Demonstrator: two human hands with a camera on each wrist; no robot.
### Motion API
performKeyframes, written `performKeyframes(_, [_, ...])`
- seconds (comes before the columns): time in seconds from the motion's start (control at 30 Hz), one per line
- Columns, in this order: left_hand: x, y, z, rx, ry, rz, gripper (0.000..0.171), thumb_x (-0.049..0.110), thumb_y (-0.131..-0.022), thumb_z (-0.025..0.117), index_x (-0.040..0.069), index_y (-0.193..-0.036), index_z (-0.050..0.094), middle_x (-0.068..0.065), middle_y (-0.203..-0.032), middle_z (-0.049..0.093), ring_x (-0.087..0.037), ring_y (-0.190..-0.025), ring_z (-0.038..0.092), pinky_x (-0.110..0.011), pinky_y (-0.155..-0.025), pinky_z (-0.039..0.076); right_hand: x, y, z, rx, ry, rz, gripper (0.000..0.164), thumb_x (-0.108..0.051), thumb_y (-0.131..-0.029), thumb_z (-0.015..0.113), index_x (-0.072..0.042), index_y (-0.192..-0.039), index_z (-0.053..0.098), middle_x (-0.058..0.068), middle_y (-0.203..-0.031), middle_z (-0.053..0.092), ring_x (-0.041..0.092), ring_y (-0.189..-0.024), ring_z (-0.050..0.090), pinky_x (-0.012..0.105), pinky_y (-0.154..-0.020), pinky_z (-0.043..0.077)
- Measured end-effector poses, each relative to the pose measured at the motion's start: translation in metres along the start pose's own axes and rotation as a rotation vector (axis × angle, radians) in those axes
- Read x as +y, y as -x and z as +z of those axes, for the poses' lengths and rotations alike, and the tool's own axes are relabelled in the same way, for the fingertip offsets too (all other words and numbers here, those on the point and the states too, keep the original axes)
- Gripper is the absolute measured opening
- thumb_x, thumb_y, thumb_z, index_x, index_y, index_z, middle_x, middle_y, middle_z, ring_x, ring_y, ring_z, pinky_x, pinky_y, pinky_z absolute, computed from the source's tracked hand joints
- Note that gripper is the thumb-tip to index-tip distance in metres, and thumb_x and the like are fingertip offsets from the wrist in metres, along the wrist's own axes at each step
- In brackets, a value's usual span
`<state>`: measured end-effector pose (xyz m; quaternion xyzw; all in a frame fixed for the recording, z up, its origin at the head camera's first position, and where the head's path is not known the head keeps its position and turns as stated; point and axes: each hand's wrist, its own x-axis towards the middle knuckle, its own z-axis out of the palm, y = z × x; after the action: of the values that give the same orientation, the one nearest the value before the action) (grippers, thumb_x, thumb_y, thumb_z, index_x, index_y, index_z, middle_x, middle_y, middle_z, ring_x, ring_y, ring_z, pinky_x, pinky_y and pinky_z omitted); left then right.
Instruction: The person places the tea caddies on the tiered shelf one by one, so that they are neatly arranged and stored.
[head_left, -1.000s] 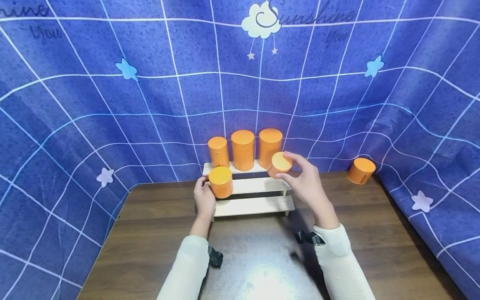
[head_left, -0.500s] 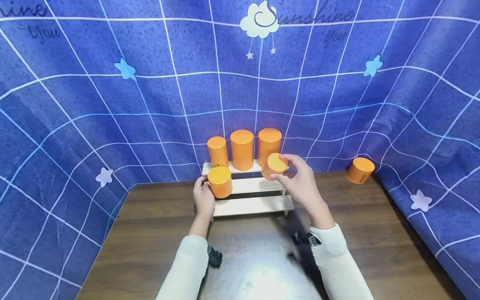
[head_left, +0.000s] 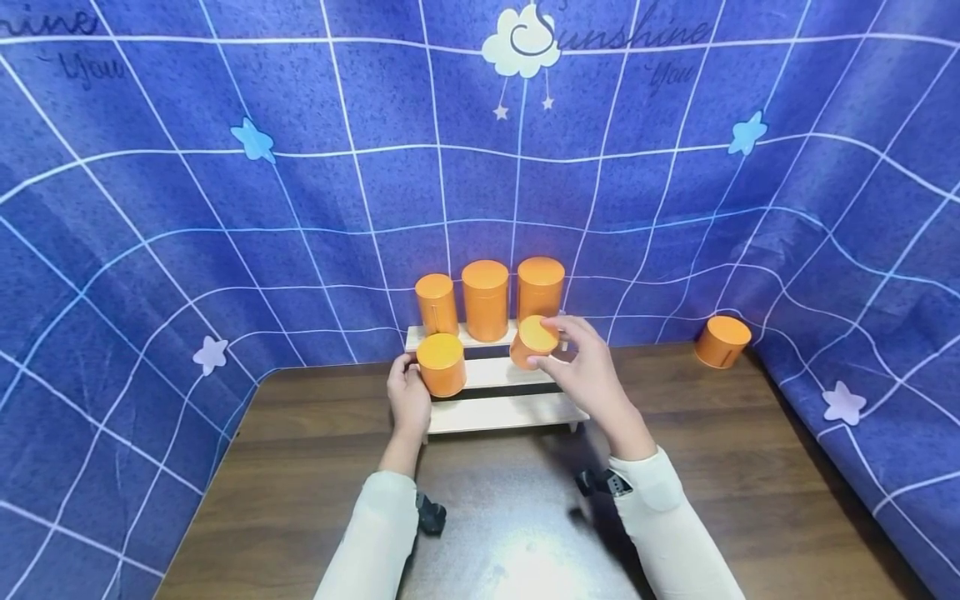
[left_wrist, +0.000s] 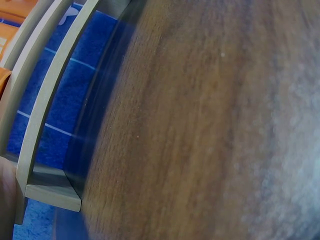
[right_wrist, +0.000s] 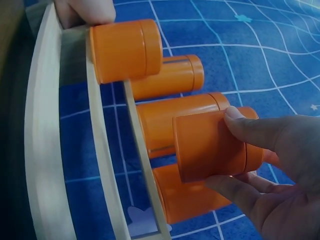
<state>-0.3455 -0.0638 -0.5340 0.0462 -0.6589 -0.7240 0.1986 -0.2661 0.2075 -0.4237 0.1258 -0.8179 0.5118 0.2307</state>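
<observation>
In the head view, my right hand (head_left: 588, 367) pinches a short orange tin (head_left: 534, 340) by its lidded upper part, thumb on the near side. The right wrist view has this tin (right_wrist: 212, 145) tilted in front of the taller ones, its base facing the rack. My left hand (head_left: 409, 400) curls its fingers at the left end of the three-tier wooden rack (head_left: 510, 412), right beside another short orange tin (head_left: 442, 367) on the middle tier. Three tins stand along the top tier: a narrow one (head_left: 437, 302), a tall one (head_left: 486, 300) and another tall one (head_left: 541, 283).
One more orange tin (head_left: 723, 342) stands on the brown wooden table (head_left: 315, 467) at the back right. A blue gridded curtain (head_left: 360, 192) hangs behind and along both sides. The rack's lowest tier faces the person.
My right hand has carried its tin left and down, from in front of the right-hand tall tin toward the middle tier. The left hand stays in place.
</observation>
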Motion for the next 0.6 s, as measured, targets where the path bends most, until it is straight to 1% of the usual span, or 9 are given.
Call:
performKeyframes(0.13, [-0.001, 0.0, 0.0, -0.003, -0.001, -0.005, 0.027, -0.002, -0.107, 0.04, -0.006, -0.122, 0.062, -0.021, -0.125, 0.064, -0.024, -0.12, 0.06, -0.03, -0.104, 0.05, 0.001, 0.0, 0.005, -0.008, 0.027, -0.015, 0.061, -0.007, -0.076, 0.093, -0.005, -0.132, 0.07, 0.016, -0.128, 0.066, 0.035, -0.11, 0.071, 0.044, -0.088, 0.065])
performKeyframes(0.27, [-0.002, -0.001, 0.001, -0.008, -0.001, -0.01, 0.028, -0.001, -0.107, 0.04, -0.006, -0.124, 0.061, -0.021, -0.127, 0.064, -0.025, -0.121, 0.06, -0.034, -0.107, 0.049, 0.003, 0.0, 0.008, -0.017, 0.015, -0.012, 0.059, -0.006, -0.077, 0.093, -0.005, -0.132, 0.07, 0.016, -0.128, 0.066, 0.036, -0.114, 0.071, 0.048, -0.093, 0.063])
performKeyframes(0.37, [-0.003, -0.001, 0.001, -0.003, 0.002, -0.019, 0.028, -0.001, -0.108, 0.04, -0.006, -0.125, 0.062, -0.021, -0.128, 0.064, -0.024, -0.122, 0.06, -0.034, -0.108, 0.049, 0.004, 0.0, 0.011, -0.027, 0.0, 0.001, 0.059, -0.005, -0.077, 0.092, -0.005, -0.132, 0.069, 0.016, -0.128, 0.065, 0.037, -0.114, 0.072, 0.049, -0.093, 0.063])
performKeyframes(0.5, [-0.003, -0.001, 0.002, 0.008, 0.008, -0.024, 0.029, -0.001, -0.108, 0.04, -0.005, -0.125, 0.063, -0.02, -0.127, 0.065, -0.025, -0.121, 0.061, -0.028, -0.104, 0.05, 0.004, 0.0, 0.014, -0.036, 0.002, 0.009, 0.06, -0.005, -0.078, 0.092, -0.005, -0.133, 0.069, 0.017, -0.128, 0.063, 0.037, -0.111, 0.073, 0.044, -0.09, 0.065])
performKeyframes(0.6, [-0.003, 0.0, 0.001, 0.012, 0.01, -0.016, 0.029, -0.001, -0.108, 0.041, -0.006, -0.126, 0.062, -0.02, -0.128, 0.065, -0.026, -0.121, 0.061, -0.021, -0.1, 0.05, 0.005, 0.001, 0.017, -0.044, -0.014, 0.021, 0.059, -0.004, -0.078, 0.091, -0.005, -0.133, 0.069, 0.018, -0.129, 0.063, 0.038, -0.111, 0.073, 0.044, -0.091, 0.065])
